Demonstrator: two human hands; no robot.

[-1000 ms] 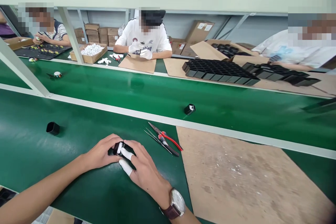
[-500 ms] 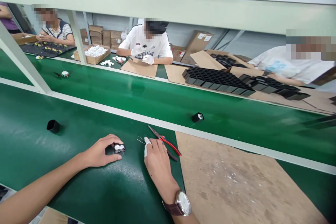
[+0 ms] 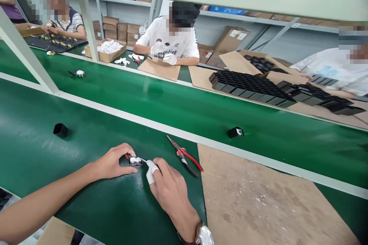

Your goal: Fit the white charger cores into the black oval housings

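Note:
Between the thumb and fingers of my left hand (image 3: 119, 162) stands a small black housing (image 3: 135, 165) with a white part and what looks like a circuit board in its open top. My right hand (image 3: 169, 185), with white finger cots on two fingertips, pinches thin metal tweezers (image 3: 144, 160). Their tips reach the white part at the top of the housing; whether they grip it I cannot tell. Behind my right hand lie long-nose pliers (image 3: 185, 155) with red and black handles, untouched. An open black housing (image 3: 60, 130) stands to the left of my left hand.
Cardboard (image 3: 267, 199) covers the bench at the right. On the green belt (image 3: 161, 103) lie a black housing (image 3: 235, 132) and a small wired part (image 3: 78, 73). Across it, co-workers sit by rows of black housings (image 3: 250, 88) and a box of white parts (image 3: 110, 47). A frame post (image 3: 27, 51) slants at left.
My right hand has moved left, away from the pliers, bringing the tweezers to the housing's top. My left hand still holds the housing. The camera view has shifted slightly.

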